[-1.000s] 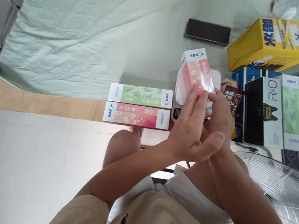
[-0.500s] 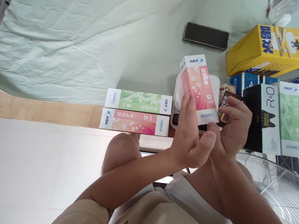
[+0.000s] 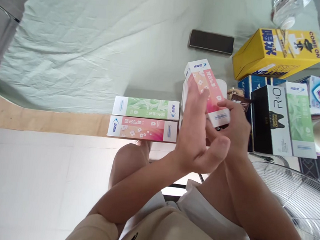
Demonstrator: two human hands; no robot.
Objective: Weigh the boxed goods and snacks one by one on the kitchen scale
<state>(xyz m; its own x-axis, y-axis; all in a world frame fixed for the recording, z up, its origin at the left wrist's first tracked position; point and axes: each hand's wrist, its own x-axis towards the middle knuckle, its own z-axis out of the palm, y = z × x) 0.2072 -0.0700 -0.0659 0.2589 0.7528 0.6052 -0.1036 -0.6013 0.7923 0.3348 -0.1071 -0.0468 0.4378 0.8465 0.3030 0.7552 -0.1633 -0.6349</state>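
Note:
A pink-and-white toothpaste box lies aslant over a white kitchen scale. My right hand closes on the near end of this box, with its fingertips at the right edge and the thumb by the lower end. Beside the box's left side is my left hand, open, fingers straight and thumb apart; it covers much of the scale. To the left, a green toothpaste box and a second pink toothpaste box lie side by side along the table edge.
A black phone lies beyond the scale. Rightward stand a yellow carton, a black-and-silver box, another green box and a brown packet. A clear bottle is at the back, a fan below right.
My right hand has moved in from the right and closed on the near end of the pink toothpaste box. My left hand stays open beside it. The view has shifted slightly.

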